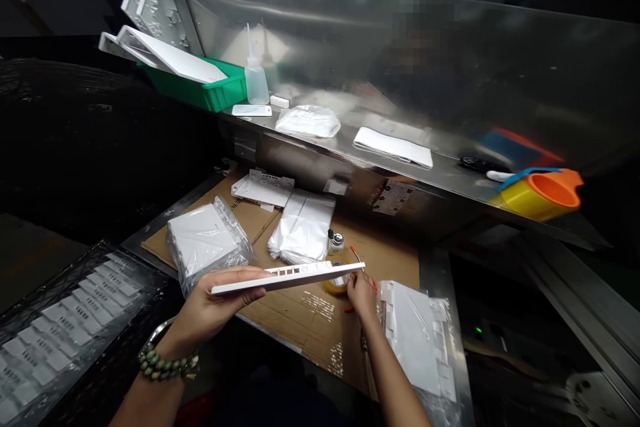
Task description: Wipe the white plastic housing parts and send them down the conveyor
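A thin white plastic panel [295,277], with a row of small slots along its edge, is held nearly edge-on above the bench. My left hand [213,303] grips its left end, fingers above and thumb below. At the other end, my right hand [363,292] is closed with its fingertips against the panel's corner. Red-handled tool parts [349,310] show around the right hand, partly hidden by it. Just behind the panel lies a roll of tape [336,285], partly covered, and a small round-topped container [337,243].
Cardboard [295,320] covers the bench. Bagged white panels lie left [203,237] and right [417,340]; plastic bags [304,227] are behind. The metal shelf [345,147] carries a green bin [225,90], squeeze bottle [257,83] and yellow-orange cup [540,197]. A tray of parts [75,320] is left.
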Action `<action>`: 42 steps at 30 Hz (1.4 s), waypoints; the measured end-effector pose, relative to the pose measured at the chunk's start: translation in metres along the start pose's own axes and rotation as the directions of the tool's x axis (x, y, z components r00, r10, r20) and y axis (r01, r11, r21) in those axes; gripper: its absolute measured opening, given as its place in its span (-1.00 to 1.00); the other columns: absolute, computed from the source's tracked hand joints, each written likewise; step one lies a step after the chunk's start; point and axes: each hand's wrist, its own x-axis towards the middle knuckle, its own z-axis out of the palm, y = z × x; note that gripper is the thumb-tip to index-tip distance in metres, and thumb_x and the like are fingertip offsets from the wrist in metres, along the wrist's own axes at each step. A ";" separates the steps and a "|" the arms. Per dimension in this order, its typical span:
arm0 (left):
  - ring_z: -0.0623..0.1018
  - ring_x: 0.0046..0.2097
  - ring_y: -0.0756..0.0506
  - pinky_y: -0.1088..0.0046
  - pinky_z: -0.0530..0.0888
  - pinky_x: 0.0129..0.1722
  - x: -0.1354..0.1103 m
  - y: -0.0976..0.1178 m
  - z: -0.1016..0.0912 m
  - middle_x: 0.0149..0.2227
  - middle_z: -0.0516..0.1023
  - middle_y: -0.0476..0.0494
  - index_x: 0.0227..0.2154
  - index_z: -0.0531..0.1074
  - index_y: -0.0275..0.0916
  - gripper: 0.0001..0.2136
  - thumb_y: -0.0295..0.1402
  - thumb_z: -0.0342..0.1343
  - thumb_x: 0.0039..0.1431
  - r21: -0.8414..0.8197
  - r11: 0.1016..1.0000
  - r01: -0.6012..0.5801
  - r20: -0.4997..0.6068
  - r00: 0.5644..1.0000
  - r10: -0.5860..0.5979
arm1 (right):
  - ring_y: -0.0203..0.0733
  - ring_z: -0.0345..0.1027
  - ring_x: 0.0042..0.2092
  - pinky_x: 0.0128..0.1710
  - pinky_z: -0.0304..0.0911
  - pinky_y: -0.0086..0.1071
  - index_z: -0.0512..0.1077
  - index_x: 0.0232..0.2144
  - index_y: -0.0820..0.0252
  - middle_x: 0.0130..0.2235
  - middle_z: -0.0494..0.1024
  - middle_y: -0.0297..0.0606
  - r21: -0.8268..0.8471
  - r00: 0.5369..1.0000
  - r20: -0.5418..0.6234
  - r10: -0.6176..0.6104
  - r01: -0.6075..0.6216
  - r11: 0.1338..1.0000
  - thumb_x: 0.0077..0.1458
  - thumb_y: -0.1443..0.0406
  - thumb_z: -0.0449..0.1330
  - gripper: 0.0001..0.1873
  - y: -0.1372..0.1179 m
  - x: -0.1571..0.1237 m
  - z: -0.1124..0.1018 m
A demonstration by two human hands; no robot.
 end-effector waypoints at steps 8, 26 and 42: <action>0.69 -0.07 -0.20 0.37 0.62 -0.01 -0.007 -0.019 -0.003 -0.12 0.72 0.04 -0.17 0.67 0.08 -0.82 -0.23 0.35 0.15 0.111 0.993 0.026 -0.155 0.988 -0.009 | -0.03 0.40 0.13 0.16 0.33 0.01 0.48 -0.01 0.19 0.09 0.52 -0.14 -0.097 0.995 0.028 -0.091 0.093 0.991 0.32 0.13 0.22 -0.69 -0.035 0.017 0.009; 0.68 -0.06 -0.22 0.26 0.58 0.11 -0.015 -0.043 -0.014 -0.09 0.71 -0.04 -0.13 0.66 -0.03 -0.77 -0.21 0.36 0.14 0.164 0.983 0.079 -0.368 0.930 -0.014 | -0.07 0.44 0.07 0.08 0.40 -0.05 0.46 0.02 0.19 0.09 0.51 -0.14 -0.175 0.986 -0.023 -0.164 0.158 0.972 0.33 0.17 0.21 -0.71 -0.076 0.086 -0.048; 0.66 -0.04 -0.16 0.30 0.56 0.07 -0.005 -0.036 0.002 -0.05 0.69 -0.02 0.03 0.58 -0.02 -0.61 -0.55 0.29 0.19 0.334 0.925 -0.181 -0.308 0.906 0.289 | -0.16 0.44 0.04 0.06 0.36 -0.29 0.48 -0.02 0.19 0.02 0.53 -0.11 0.187 0.945 -0.197 -0.262 0.298 0.936 0.43 0.20 -0.01 -0.68 -0.140 0.015 -0.126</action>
